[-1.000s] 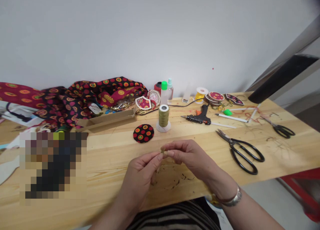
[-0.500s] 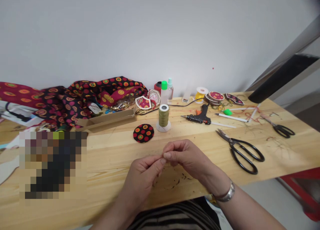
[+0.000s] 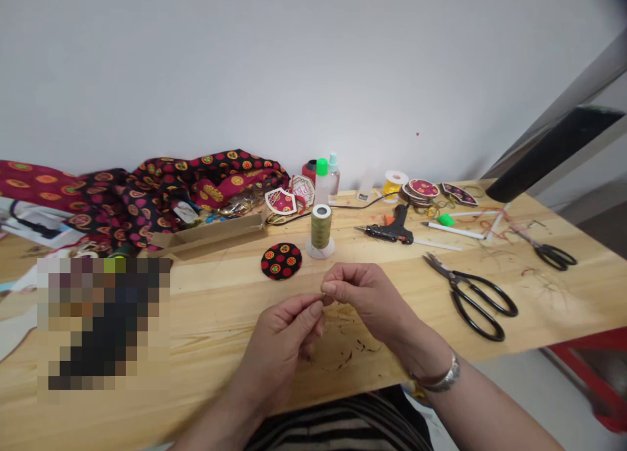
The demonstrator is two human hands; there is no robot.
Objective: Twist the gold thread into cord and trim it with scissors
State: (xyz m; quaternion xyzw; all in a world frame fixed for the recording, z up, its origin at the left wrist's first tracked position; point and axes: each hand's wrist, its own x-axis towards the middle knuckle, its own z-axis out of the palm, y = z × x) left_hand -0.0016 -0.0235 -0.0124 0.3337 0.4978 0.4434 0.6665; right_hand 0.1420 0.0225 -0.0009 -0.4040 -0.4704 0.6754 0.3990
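My left hand [image 3: 289, 336] and my right hand [image 3: 365, 300] meet over the front of the wooden table, fingertips nearly touching. Each is closed in a pinch of thumb and forefinger. Whatever lies between the fingertips is too small and thin to make out. Just beyond them stands an upright spool of olive thread [image 3: 321, 229] on a white base. A round black fabric piece with red and orange flowers [image 3: 281, 261] lies flat to the left of the spool. Large black-handled scissors [image 3: 470, 294] rest to the right of my right hand, blades pointing away.
Behind the spool are a green-capped bottle [image 3: 321, 183] and a glue gun [image 3: 389, 226]. Patterned cloth [image 3: 215, 176] is heaped at the back left beside a cardboard tray [image 3: 210, 236]. Smaller scissors [image 3: 553, 255] and a white pen [image 3: 455, 231] lie at the right. Dark scraps [image 3: 349, 356] litter the front.
My right hand has risen slightly away from my body, and the fingertips of both hands have shifted a little farther forward. Both pinches stay closed. The things on the table have not moved.
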